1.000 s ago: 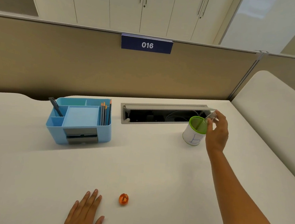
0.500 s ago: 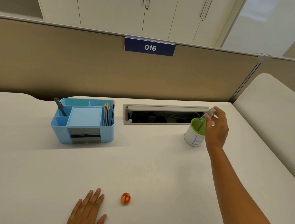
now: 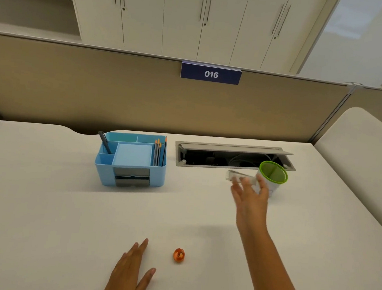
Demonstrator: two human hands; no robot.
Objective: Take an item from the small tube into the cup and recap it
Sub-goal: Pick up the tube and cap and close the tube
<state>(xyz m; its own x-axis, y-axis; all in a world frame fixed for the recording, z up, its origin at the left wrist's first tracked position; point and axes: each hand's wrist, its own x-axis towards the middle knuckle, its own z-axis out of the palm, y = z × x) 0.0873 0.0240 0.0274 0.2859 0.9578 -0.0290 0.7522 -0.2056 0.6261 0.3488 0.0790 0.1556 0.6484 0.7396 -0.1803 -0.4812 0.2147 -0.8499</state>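
Cap [image 3: 179,255], orange, lies near on the desk [image 3: 44,202], just right of my flat, spread left hand [image 3: 129,275]. Farther right, my right hand [image 3: 250,201] pinches the blurred tube [image 3: 233,176], long axis left-right, beside the cup [image 3: 272,177].

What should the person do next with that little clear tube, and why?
Probably bring the tube down toward the orange cap to close it. The right hand holds the tube uncapped, left of the cup, no longer over its mouth, while the cap lies on the desk beside the flat left hand.
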